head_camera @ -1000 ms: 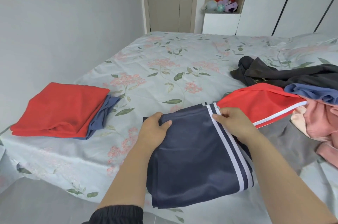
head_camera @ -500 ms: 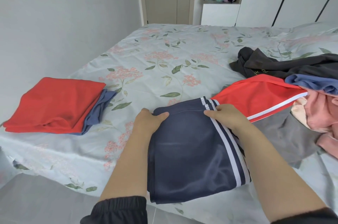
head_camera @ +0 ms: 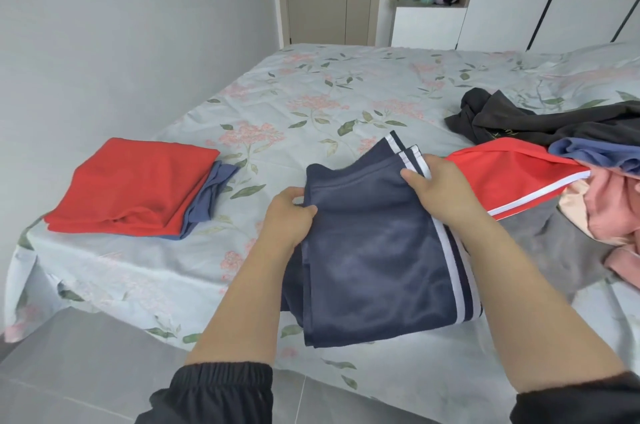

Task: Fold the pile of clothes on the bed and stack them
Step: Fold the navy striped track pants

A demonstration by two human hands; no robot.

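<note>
Navy garment [head_camera: 374, 250], white-striped along its right edge: partly folded, lying on the near edge of the bed [head_camera: 311, 94] directly in front of the person, its lower end reaching the mattress edge. Left hand [head_camera: 289, 215]: fingers curled under the garment's left edge, thumb on top, gripping it. Right hand [head_camera: 440, 188]: thumb over, fingers under, pinching the striped edge near the far corner. The garment thus lies between and beneath both hands, the far end raised slightly off the sheet, seemingly so the layers can be squared or turned over for a further fold. Folded stack, left: red garment [head_camera: 135, 184] on top of a blue one [head_camera: 207, 195], well apart from the hands, likely the destination for this piece. Unfolded pile, right: red striped garment [head_camera: 512, 177] just beside the right hand, with dark [head_camera: 554, 122], pink [head_camera: 616, 215] and grey [head_camera: 561, 243] pieces heaped beyond, kept within reach for later turns.
</note>
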